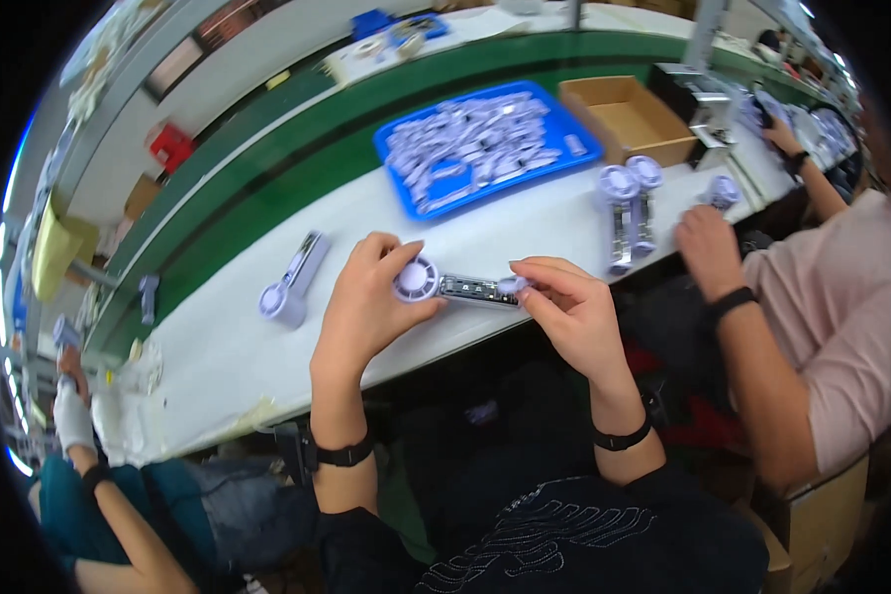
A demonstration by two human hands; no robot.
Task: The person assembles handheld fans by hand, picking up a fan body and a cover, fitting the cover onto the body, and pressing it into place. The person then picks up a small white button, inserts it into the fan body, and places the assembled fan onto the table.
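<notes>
My left hand (359,297) grips the round head of a lavender handheld fan (416,279) between thumb and fingers. The fan's handle points right, and its open side bares a dark circuit board (473,288). At the handle's far end, my right hand (576,312) pinches a small lavender piece (511,285) against it; whether the piece is joined to the handle I cannot tell. Another lavender fan (292,282) with an uncovered handle lies on the white table to the left.
A blue tray (409,205) full of lavender parts sits beyond my hands, beside an open cardboard box (631,119). Two open fans (620,213) lie to the right, near a co-worker's hand (708,246). A green conveyor belt (238,198) curves behind. Another person works at far left.
</notes>
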